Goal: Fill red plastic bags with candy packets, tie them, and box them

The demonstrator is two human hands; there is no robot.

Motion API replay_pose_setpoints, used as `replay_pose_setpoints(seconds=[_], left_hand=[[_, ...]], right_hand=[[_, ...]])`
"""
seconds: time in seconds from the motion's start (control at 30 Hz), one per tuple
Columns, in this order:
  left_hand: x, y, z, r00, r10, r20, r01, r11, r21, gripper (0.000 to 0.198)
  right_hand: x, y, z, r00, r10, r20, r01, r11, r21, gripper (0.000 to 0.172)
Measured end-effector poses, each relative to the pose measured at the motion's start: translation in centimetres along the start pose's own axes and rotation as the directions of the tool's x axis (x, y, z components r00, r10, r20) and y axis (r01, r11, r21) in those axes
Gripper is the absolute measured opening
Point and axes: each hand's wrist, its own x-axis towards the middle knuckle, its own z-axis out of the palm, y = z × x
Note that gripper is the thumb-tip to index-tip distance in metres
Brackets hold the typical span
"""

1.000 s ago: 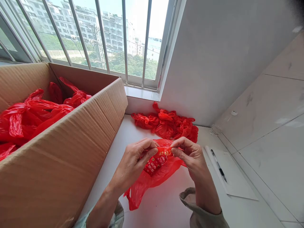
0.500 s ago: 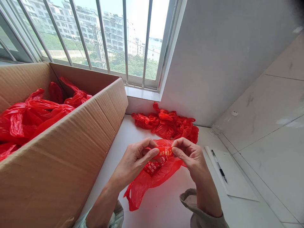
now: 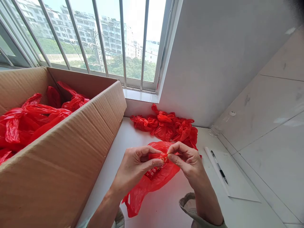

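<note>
My left hand (image 3: 136,164) and my right hand (image 3: 187,161) come close together, each closed in a pinch between thumb and forefinger. Between them they grip a small red packet (image 3: 164,158) with yellow-gold lettering, partly covered by the fingers. Beneath it a red plastic bag (image 3: 156,183) lies spread on the white table, its handles towards me. On that bag rest red packets (image 3: 152,173) with white printing; my left hand hides some of them, so their number cannot be told.
Knotted red plastic bags (image 3: 166,125) are heaped against the wall. At left stands a large cardboard box (image 3: 78,142) holding more red bags (image 3: 35,117). To the right, a black pen (image 3: 219,167) lies on white paper (image 3: 239,180), near a clear bottle (image 3: 220,125).
My right hand has moved left, closer to my left hand. The packet between them now looks more bunched, with less of its lettering showing. The view has shifted slightly.
</note>
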Motion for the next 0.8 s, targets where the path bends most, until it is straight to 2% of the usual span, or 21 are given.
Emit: replay_pose_setpoints(seconds=[0.17,0.33,0.43,0.5,0.57,0.67,0.73,0.8], left_hand=[[0.3,-0.1,-0.3,0.999,-0.017,-0.039,0.017,1.000,0.009,0.021],[0.3,-0.3,-0.7,0.991,0.026,-0.130,-0.013,0.995,0.101,0.027],[-0.1,-0.1,-0.5,0.988,0.111,-0.106,-0.092,0.981,0.169,0.020],[-0.4,0.3,-0.1,0.969,0.234,-0.080,-0.208,0.947,0.247,0.012],[-0.6,0.7,0.2,0.916,0.400,-0.037,-0.361,0.861,0.357,0.011],[-1.0,0.9,0.8,0.773,0.633,0.043,-0.561,0.650,0.513,0.020],[-1.1,0.8,1.1,0.693,0.717,0.076,-0.612,0.528,0.588,0.024],[-1.1,0.7,1.4,0.651,0.755,0.083,-0.618,0.463,0.635,0.026]], right_hand=[[0.3,0.4,0.2,0.999,0.034,0.007,-0.034,0.999,0.026,0.013],[0.2,-0.2,-0.1,0.997,0.070,0.026,-0.066,0.990,-0.127,0.018],[0.1,-0.6,0.1,0.996,0.057,0.066,-0.045,0.983,-0.179,0.010],[0.0,-0.8,0.1,0.999,0.002,0.047,0.007,0.983,-0.185,0.006],[-0.2,-1.0,0.0,0.998,-0.061,0.014,0.063,0.979,-0.194,0.006],[-0.6,-0.9,-0.4,0.998,-0.065,0.004,0.065,0.986,-0.150,0.009],[-0.8,-0.8,-0.7,1.000,-0.023,0.009,0.023,0.997,-0.073,0.016],[-0.9,-0.8,-0.8,1.000,0.002,0.019,-0.002,1.000,0.010,0.021]])
